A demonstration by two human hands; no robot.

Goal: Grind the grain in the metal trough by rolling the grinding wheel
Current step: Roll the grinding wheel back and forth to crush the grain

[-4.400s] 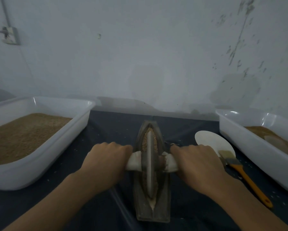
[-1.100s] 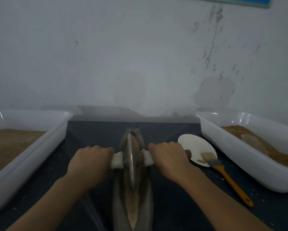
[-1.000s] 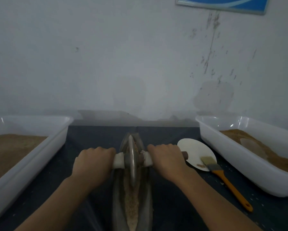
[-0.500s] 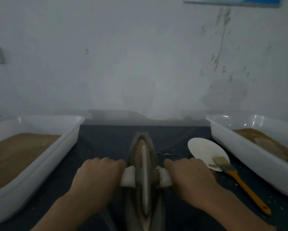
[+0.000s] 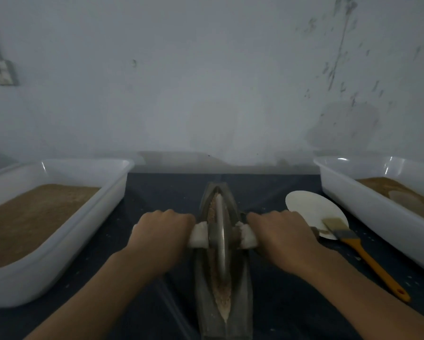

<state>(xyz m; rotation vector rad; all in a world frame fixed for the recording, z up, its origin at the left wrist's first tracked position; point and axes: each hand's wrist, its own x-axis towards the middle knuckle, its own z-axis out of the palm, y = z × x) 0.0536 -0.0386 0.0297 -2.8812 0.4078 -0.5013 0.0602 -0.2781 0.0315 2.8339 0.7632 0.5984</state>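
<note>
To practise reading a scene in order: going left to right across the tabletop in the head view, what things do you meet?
Left white tub of brown grain → left hand → grinding wheel in the metal trough → right hand → white plate → brush → right white tub.

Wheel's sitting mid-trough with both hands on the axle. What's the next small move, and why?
Probably roll the grinding wheel toward the near end of the metal trough: left hand and right hand grip its handles, and grain lies there.
</note>
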